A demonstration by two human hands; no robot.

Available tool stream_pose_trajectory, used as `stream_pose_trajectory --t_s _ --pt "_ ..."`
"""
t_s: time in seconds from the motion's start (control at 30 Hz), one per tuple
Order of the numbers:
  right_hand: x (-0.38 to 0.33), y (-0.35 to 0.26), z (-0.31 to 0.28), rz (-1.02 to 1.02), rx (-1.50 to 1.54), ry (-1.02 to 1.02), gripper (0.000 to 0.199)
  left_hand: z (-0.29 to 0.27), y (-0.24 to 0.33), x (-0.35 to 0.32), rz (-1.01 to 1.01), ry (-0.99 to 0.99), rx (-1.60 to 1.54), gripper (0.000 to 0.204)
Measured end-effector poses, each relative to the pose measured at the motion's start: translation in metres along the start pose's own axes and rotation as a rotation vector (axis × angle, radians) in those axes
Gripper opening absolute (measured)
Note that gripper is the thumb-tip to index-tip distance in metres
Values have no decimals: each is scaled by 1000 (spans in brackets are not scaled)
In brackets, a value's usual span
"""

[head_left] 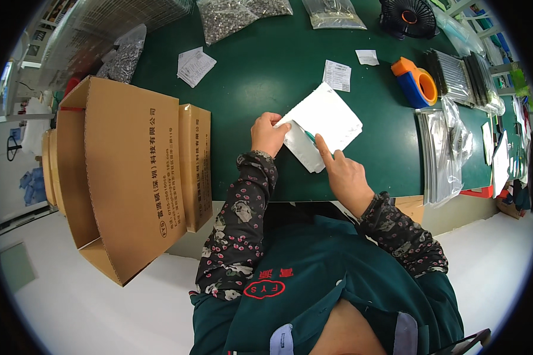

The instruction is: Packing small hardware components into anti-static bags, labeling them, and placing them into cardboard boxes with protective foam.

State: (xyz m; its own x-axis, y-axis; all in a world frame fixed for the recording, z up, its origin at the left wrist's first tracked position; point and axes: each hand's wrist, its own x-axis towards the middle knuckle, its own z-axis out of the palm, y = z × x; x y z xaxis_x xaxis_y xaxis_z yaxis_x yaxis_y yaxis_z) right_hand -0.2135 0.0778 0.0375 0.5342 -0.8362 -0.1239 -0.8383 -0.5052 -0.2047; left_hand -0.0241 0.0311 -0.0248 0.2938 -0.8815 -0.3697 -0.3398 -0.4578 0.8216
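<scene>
A white, square-cornered stack of what looks like paper sheets (331,115) lies at an angle on the green table in front of me. My left hand (269,135) pinches its left corner between thumb and fingers, and a lower flap (305,154) spreads out beneath the upper part. My right hand (346,179) is closed on a slim teal tool (310,136), with the index finger stretched along it. The tool's tip reaches the gap between the upper part and the lower flap. Whether it is a pen or a knife, I cannot tell.
Cardboard boxes (124,171) stand at the left. Printed slips (195,65) lie farther back, near bags of small metal parts (228,21). On the right are an orange-and-blue tape dispenser (416,83), bundled grey strips in plastic (438,154) and a black fan (407,18).
</scene>
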Motion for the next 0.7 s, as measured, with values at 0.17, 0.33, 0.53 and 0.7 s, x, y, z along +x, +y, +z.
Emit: stream_pose_trajectory --t_s 0.17,0.33,0.53,0.7 --pt "-24 5 1 1 33 -9 74 1 1 -4 11 40 -29 35" --pt "-52 13 1 21 50 -10 74 2 -4 -1 7 28 -59 35" --pt "-91 23 3 59 102 -4 72 0 -11 6 33 -13 -121 35" --pt "-103 49 -1 113 137 91 70 -15 -3 2 -6 -155 -196 31"
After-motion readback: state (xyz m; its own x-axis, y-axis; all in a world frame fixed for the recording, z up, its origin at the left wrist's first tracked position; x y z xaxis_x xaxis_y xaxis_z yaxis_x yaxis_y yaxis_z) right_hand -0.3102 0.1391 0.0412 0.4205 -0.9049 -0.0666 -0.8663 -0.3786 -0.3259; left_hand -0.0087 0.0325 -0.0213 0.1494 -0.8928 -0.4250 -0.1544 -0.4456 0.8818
